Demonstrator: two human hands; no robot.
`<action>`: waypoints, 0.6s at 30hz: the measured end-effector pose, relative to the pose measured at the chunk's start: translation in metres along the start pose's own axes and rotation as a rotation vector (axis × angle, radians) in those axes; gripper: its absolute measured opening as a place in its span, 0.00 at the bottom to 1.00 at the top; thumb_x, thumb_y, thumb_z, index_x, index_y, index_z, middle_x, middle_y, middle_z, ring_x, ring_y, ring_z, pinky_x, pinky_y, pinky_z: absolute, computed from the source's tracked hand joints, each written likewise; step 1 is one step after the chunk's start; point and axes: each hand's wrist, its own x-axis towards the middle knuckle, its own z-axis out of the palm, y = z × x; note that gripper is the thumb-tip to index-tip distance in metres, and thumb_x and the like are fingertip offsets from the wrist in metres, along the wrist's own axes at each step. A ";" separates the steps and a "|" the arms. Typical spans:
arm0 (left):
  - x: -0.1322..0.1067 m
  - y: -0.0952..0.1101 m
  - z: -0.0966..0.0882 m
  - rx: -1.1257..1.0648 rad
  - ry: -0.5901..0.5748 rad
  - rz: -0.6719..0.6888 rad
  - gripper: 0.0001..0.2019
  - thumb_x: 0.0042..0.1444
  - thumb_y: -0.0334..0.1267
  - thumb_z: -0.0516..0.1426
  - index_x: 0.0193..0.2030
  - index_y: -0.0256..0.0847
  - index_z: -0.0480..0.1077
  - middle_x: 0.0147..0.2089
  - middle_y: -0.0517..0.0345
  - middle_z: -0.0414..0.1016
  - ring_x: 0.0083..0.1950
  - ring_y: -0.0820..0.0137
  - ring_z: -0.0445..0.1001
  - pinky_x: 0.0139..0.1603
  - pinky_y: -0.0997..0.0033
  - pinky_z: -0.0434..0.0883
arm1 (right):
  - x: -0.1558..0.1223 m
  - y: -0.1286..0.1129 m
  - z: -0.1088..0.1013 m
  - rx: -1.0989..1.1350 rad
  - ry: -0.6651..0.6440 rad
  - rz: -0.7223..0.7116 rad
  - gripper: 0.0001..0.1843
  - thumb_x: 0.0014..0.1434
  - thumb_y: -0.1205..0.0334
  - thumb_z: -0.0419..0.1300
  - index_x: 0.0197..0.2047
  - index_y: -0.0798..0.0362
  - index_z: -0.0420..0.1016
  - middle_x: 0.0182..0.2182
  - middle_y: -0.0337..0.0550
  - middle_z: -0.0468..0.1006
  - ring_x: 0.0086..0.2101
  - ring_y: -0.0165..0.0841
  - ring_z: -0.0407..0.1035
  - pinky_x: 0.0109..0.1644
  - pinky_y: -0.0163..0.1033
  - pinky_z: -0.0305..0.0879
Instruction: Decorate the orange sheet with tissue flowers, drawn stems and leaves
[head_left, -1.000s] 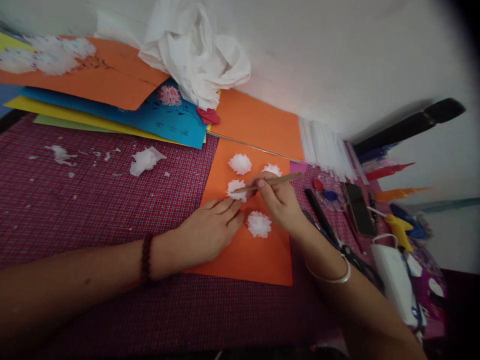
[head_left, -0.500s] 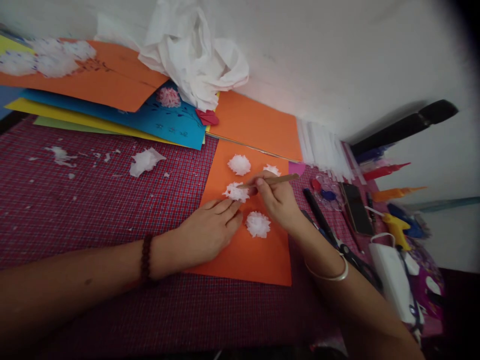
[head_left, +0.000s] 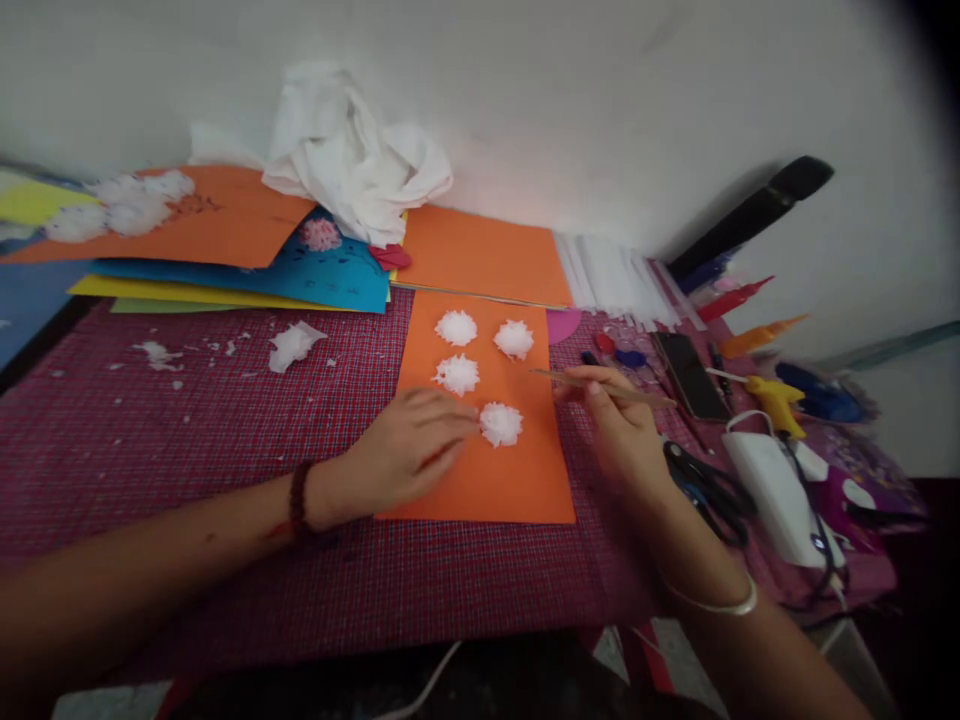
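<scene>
My right hand (head_left: 619, 420) grips a thin wooden stick (head_left: 626, 393), its tip pointing left over the right edge of an orange sheet (head_left: 480, 490). My left hand (head_left: 416, 440) hovers at or just above the sheet's left part, holding nothing, fingers stretched out and slightly blurred. Its fingertips come close to a white tissue-paper puff (head_left: 501, 424); whether they touch cannot be made out. Three more white puffs lie above it: one at top left (head_left: 456, 328), one at top right (head_left: 514, 339), and a more ragged one (head_left: 457, 374) just beyond the left fingers.
Crumpled white tissue (head_left: 352, 160) sits at the back by stacked coloured sheets (head_left: 247, 285). White paper strips (head_left: 615, 280) lie back right. At right are a phone (head_left: 690, 375), scissors (head_left: 709, 490), a yellow glue gun (head_left: 776, 400) and a white charger-like block (head_left: 772, 500). Tissue scraps (head_left: 296, 345) lie left.
My right hand has drawn back to the right with the stick, away from the ragged puff. My left hand has let go of that puff's edge and pulled slightly back. The camera view has shifted.
</scene>
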 end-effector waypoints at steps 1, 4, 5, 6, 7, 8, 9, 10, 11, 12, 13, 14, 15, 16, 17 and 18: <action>0.003 -0.001 -0.003 -0.092 0.075 -0.154 0.12 0.67 0.34 0.51 0.53 0.40 0.72 0.55 0.50 0.78 0.57 0.64 0.74 0.61 0.55 0.69 | -0.003 0.005 -0.003 0.060 0.023 0.043 0.09 0.66 0.54 0.60 0.46 0.45 0.79 0.34 0.39 0.80 0.38 0.33 0.75 0.49 0.43 0.70; 0.020 -0.007 -0.012 -0.386 0.269 -0.663 0.17 0.63 0.41 0.55 0.56 0.40 0.68 0.61 0.47 0.73 0.62 0.59 0.71 0.63 0.51 0.68 | -0.004 0.011 -0.004 0.262 0.044 0.158 0.09 0.63 0.53 0.62 0.43 0.45 0.79 0.33 0.39 0.80 0.37 0.33 0.75 0.49 0.43 0.70; 0.027 -0.010 -0.014 -0.485 0.318 -0.786 0.19 0.61 0.41 0.56 0.57 0.41 0.67 0.63 0.46 0.71 0.63 0.58 0.70 0.63 0.51 0.68 | -0.002 0.011 -0.003 0.317 0.039 0.187 0.09 0.62 0.53 0.62 0.42 0.45 0.79 0.33 0.39 0.80 0.36 0.33 0.75 0.49 0.43 0.71; 0.034 -0.013 -0.016 -0.569 0.359 -0.871 0.19 0.59 0.40 0.56 0.57 0.41 0.66 0.64 0.47 0.70 0.64 0.57 0.69 0.63 0.53 0.69 | 0.000 0.009 -0.002 0.357 0.028 0.210 0.08 0.62 0.53 0.62 0.42 0.45 0.79 0.32 0.39 0.80 0.36 0.33 0.75 0.49 0.44 0.71; 0.041 -0.016 -0.018 -0.628 0.392 -0.924 0.19 0.58 0.39 0.56 0.57 0.42 0.66 0.64 0.48 0.70 0.64 0.58 0.69 0.62 0.54 0.69 | 0.003 0.007 0.000 0.382 0.016 0.226 0.08 0.61 0.53 0.62 0.41 0.45 0.78 0.31 0.39 0.79 0.35 0.33 0.75 0.49 0.45 0.72; 0.046 -0.018 -0.020 -0.658 0.415 -0.954 0.19 0.58 0.38 0.56 0.56 0.43 0.66 0.63 0.49 0.70 0.64 0.58 0.69 0.61 0.56 0.70 | 0.006 0.006 0.001 0.391 0.004 0.233 0.08 0.61 0.53 0.62 0.41 0.46 0.78 0.31 0.39 0.79 0.34 0.33 0.75 0.49 0.45 0.72; 0.050 -0.020 -0.022 -0.663 0.431 -0.973 0.18 0.57 0.36 0.56 0.55 0.43 0.66 0.63 0.50 0.70 0.63 0.59 0.69 0.59 0.57 0.71 | 0.008 0.004 0.001 0.388 -0.006 0.232 0.08 0.61 0.53 0.61 0.41 0.46 0.77 0.30 0.39 0.79 0.34 0.33 0.75 0.49 0.46 0.72; 0.053 -0.021 -0.023 -0.654 0.447 -0.991 0.16 0.57 0.35 0.56 0.53 0.44 0.66 0.62 0.51 0.70 0.63 0.59 0.69 0.57 0.59 0.72 | 0.010 0.004 0.001 0.380 -0.016 0.227 0.08 0.61 0.54 0.61 0.41 0.46 0.77 0.30 0.39 0.78 0.34 0.34 0.75 0.49 0.47 0.72; 0.055 -0.023 -0.025 -0.647 0.471 -1.015 0.15 0.56 0.34 0.56 0.51 0.44 0.66 0.61 0.52 0.70 0.61 0.60 0.70 0.55 0.61 0.72 | 0.011 0.004 0.000 0.371 -0.026 0.221 0.08 0.61 0.54 0.60 0.41 0.46 0.76 0.30 0.40 0.78 0.35 0.34 0.75 0.50 0.47 0.72; 0.055 -0.024 -0.026 -0.651 0.503 -1.047 0.14 0.56 0.33 0.56 0.50 0.45 0.66 0.60 0.53 0.70 0.60 0.61 0.71 0.53 0.62 0.73 | 0.012 0.005 -0.001 0.362 -0.034 0.214 0.08 0.62 0.55 0.58 0.41 0.46 0.76 0.30 0.40 0.78 0.35 0.34 0.75 0.50 0.48 0.72; 0.054 -0.026 -0.027 -0.661 0.537 -1.083 0.13 0.56 0.32 0.56 0.48 0.45 0.66 0.58 0.53 0.71 0.57 0.62 0.72 0.50 0.64 0.73 | 0.012 0.007 -0.003 0.355 -0.043 0.211 0.07 0.63 0.56 0.57 0.42 0.45 0.75 0.31 0.40 0.78 0.36 0.34 0.75 0.50 0.48 0.73; 0.052 -0.027 -0.028 -0.672 0.561 -1.133 0.12 0.56 0.31 0.56 0.47 0.44 0.66 0.53 0.54 0.73 0.53 0.64 0.74 0.47 0.66 0.73 | 0.013 0.008 -0.004 0.349 -0.053 0.210 0.07 0.63 0.56 0.56 0.42 0.45 0.75 0.31 0.41 0.78 0.36 0.34 0.76 0.51 0.48 0.73; 0.049 -0.027 -0.029 -0.707 0.534 -1.170 0.10 0.57 0.31 0.55 0.46 0.43 0.66 0.48 0.54 0.75 0.49 0.65 0.75 0.45 0.66 0.73 | 0.012 0.011 -0.005 0.348 -0.061 0.209 0.07 0.64 0.57 0.56 0.42 0.45 0.74 0.31 0.41 0.78 0.36 0.34 0.76 0.51 0.48 0.73; 0.045 -0.027 -0.029 -0.738 0.427 -1.200 0.07 0.58 0.32 0.53 0.44 0.41 0.67 0.42 0.53 0.76 0.45 0.65 0.75 0.43 0.66 0.73 | 0.012 0.013 -0.007 0.351 -0.066 0.206 0.07 0.64 0.58 0.55 0.42 0.45 0.74 0.31 0.41 0.78 0.36 0.34 0.76 0.51 0.47 0.73; 0.041 -0.025 -0.029 -0.710 0.294 -1.207 0.07 0.59 0.34 0.51 0.41 0.39 0.68 0.38 0.52 0.77 0.42 0.65 0.76 0.40 0.66 0.74 | 0.011 0.015 -0.008 0.355 -0.069 0.201 0.07 0.65 0.58 0.55 0.42 0.45 0.74 0.31 0.40 0.79 0.36 0.34 0.76 0.50 0.47 0.73; 0.036 -0.022 -0.029 -0.631 0.162 -1.187 0.07 0.59 0.35 0.50 0.39 0.38 0.69 0.33 0.52 0.76 0.37 0.66 0.76 0.37 0.67 0.73 | 0.009 0.017 -0.009 0.355 -0.075 0.197 0.07 0.65 0.58 0.55 0.42 0.45 0.74 0.32 0.40 0.79 0.36 0.34 0.76 0.50 0.47 0.73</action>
